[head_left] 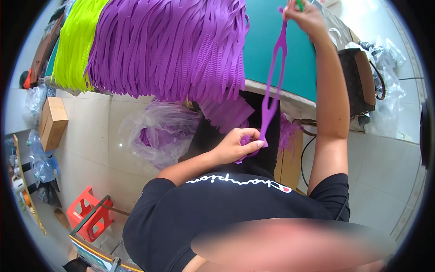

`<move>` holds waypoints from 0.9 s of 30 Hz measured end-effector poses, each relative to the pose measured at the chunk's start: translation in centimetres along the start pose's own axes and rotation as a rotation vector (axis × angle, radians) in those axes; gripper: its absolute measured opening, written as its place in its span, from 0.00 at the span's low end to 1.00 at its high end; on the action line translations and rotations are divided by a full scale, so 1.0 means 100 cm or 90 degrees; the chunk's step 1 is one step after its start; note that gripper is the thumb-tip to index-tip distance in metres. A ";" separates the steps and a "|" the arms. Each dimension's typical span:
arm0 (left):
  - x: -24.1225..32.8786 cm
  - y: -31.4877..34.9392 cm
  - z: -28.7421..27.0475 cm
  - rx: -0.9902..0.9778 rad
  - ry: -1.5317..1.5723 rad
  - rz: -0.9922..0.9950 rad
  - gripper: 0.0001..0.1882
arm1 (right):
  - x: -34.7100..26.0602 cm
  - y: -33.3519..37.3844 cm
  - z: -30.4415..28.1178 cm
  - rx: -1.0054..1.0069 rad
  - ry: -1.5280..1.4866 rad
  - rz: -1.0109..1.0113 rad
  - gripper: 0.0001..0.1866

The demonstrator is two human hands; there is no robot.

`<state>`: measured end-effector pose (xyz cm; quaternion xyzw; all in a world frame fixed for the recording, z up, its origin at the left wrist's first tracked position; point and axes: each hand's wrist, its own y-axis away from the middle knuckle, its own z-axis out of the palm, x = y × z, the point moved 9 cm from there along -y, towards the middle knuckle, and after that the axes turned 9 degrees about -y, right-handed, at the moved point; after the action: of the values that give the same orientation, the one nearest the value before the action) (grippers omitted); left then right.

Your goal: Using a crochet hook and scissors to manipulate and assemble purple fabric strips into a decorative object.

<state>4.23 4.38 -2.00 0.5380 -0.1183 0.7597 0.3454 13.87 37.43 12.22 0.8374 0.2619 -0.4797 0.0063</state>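
Observation:
A purple rubbery strap (272, 77) with long split sections runs taut and slanting between my two hands. Its lower end is pinched in my left hand (235, 147), in front of my chest, and more purple strap curls out around those fingers. My right hand (306, 19), raised over the far right of the table, is closed near the strap's upper end. A small green piece (300, 5) also sticks out of that hand; what it belongs to cannot be made out. Many similar purple straps (167, 50) lie in a thick row on the table, hanging over its near edge.
Bright yellow-green straps (79, 43) lie left of the purple row on the green tabletop (292, 63). Below are a clear plastic bag (165, 131) with purple pieces, a cardboard box (53, 122) and a red stool (90, 215). A brown bag (358, 79) stands right.

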 end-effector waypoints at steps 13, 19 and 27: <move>0.013 0.045 -0.090 0.535 0.447 0.303 0.10 | -0.029 -0.205 0.030 0.294 0.421 -0.112 0.23; -0.014 0.042 -0.064 0.334 0.303 0.129 0.09 | -0.038 -0.135 0.064 0.127 0.300 -0.075 0.20; -0.021 -0.003 -0.034 0.189 0.362 0.019 0.11 | 0.032 0.055 0.025 -0.053 0.570 0.051 0.22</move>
<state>2.31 5.67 -5.29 0.3471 0.0874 0.8935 0.2713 15.61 33.38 6.94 0.9709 0.2254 -0.0590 -0.0558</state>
